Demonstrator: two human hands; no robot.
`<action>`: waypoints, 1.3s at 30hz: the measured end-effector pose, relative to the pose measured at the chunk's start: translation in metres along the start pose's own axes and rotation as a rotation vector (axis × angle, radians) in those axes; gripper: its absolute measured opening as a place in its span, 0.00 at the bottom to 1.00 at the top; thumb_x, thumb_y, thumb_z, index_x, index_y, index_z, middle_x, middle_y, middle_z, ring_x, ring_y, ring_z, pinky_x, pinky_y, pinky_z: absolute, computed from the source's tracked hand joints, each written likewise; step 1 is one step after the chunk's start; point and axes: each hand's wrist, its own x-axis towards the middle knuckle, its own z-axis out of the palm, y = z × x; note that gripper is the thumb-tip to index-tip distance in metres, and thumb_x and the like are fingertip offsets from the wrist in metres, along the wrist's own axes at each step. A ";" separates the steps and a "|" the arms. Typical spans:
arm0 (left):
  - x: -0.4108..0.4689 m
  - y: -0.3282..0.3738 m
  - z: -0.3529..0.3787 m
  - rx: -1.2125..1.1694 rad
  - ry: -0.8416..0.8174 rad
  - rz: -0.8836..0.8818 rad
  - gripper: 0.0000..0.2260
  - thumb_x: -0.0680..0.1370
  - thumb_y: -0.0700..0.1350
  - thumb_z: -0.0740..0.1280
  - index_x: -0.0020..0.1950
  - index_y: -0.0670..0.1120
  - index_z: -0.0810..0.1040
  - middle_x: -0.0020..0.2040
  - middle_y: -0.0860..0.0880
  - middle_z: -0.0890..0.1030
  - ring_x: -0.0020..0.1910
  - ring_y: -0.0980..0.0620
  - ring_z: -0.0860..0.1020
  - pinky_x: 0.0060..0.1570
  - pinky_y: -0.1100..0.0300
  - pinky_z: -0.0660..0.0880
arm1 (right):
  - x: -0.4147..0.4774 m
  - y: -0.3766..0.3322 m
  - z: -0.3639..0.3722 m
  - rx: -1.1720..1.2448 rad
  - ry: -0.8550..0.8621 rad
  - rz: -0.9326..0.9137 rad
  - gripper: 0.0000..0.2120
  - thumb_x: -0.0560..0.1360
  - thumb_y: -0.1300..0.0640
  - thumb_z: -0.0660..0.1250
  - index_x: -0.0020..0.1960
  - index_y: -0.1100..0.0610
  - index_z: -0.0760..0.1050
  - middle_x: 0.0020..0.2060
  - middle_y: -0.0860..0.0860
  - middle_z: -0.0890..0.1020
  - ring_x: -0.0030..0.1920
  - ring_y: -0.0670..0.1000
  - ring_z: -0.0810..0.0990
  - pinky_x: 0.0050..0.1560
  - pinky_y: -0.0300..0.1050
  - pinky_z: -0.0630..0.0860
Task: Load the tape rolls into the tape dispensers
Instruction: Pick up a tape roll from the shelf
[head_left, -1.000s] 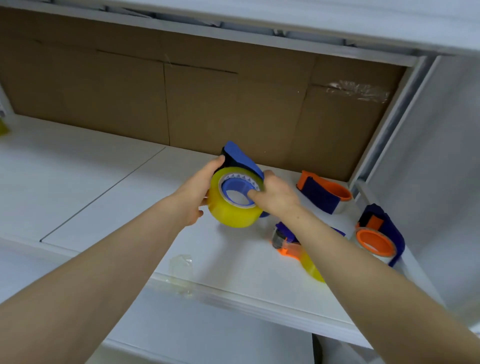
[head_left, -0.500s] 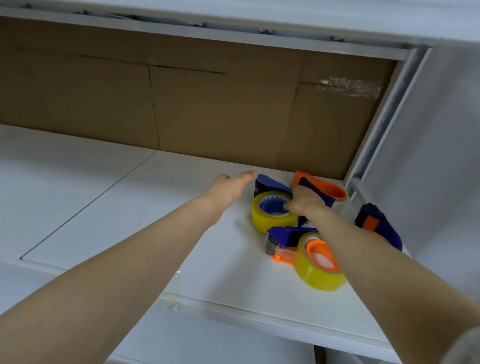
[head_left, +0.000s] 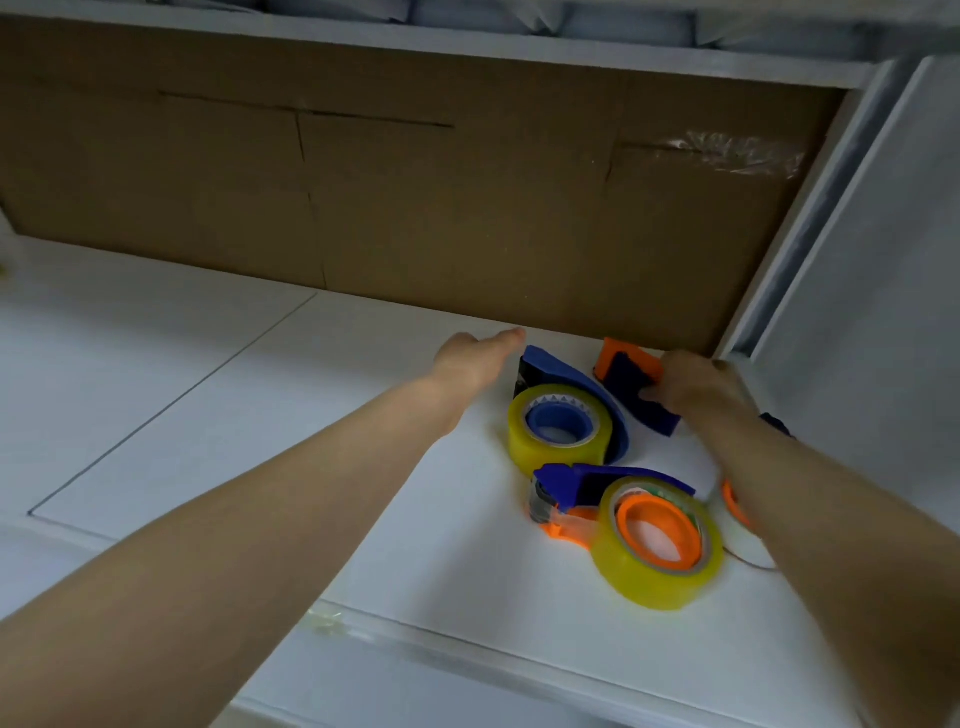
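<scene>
The white shelf (head_left: 208, 415) carries a blue plastic dispenser (head_left: 569, 371) holding a yellow tape roll (head_left: 524, 441), a blue-and-orange loaded dispenser (head_left: 597, 480) just in front, and an orange-and-blue dispenser (head_left: 631, 384) behind.

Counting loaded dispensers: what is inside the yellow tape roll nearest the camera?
An orange hub fills the core of the yellow tape roll, which sits on the blue and orange dispenser. The roll covers the dispenser's side beneath it, so how the hub is fixed cannot be seen.
</scene>
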 end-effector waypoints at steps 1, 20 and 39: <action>0.001 0.000 0.000 -0.001 0.006 -0.003 0.30 0.76 0.60 0.62 0.70 0.41 0.67 0.69 0.43 0.71 0.67 0.44 0.69 0.57 0.56 0.65 | -0.004 -0.002 -0.002 -0.026 -0.034 -0.007 0.11 0.74 0.52 0.67 0.42 0.59 0.71 0.41 0.54 0.74 0.55 0.58 0.77 0.58 0.51 0.72; -0.032 -0.015 -0.072 -0.162 0.165 0.164 0.11 0.77 0.43 0.65 0.59 0.44 0.75 0.52 0.45 0.77 0.54 0.47 0.74 0.54 0.58 0.69 | -0.088 -0.121 -0.033 1.895 -0.493 0.032 0.10 0.77 0.66 0.61 0.58 0.66 0.72 0.46 0.58 0.81 0.43 0.54 0.80 0.42 0.51 0.76; -0.049 -0.106 -0.103 0.417 -0.031 0.225 0.32 0.53 0.50 0.74 0.56 0.48 0.72 0.52 0.49 0.79 0.51 0.49 0.78 0.52 0.54 0.77 | -0.148 -0.176 0.056 1.103 -0.345 -0.146 0.14 0.72 0.47 0.70 0.42 0.59 0.78 0.39 0.55 0.79 0.40 0.53 0.76 0.44 0.47 0.72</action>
